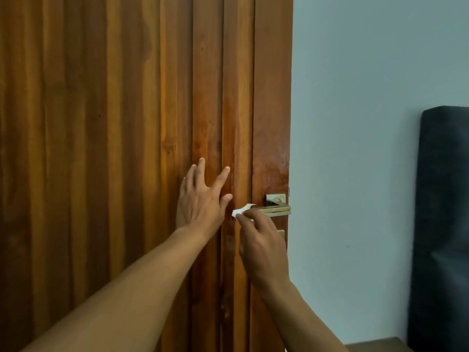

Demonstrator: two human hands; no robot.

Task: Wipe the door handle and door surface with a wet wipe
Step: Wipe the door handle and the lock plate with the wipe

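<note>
A tall wooden door [127, 123] with vertical grooved boards fills the left and middle of the head view. Its brass lever handle [278, 209] sits near the door's right edge, with wet-looking streaks on the wood above it. My right hand [261, 245] pinches a small white wet wipe [241, 210] against the free end of the lever. My left hand [200, 199] rests flat on the door just left of the handle, fingers spread. A second brass plate below the lever is mostly hidden by my right hand.
A pale blue-grey wall [355, 123] runs to the right of the door edge. A dark upholstered panel [442, 224] stands at the far right. A brown surface corner [375, 345] shows at the bottom right.
</note>
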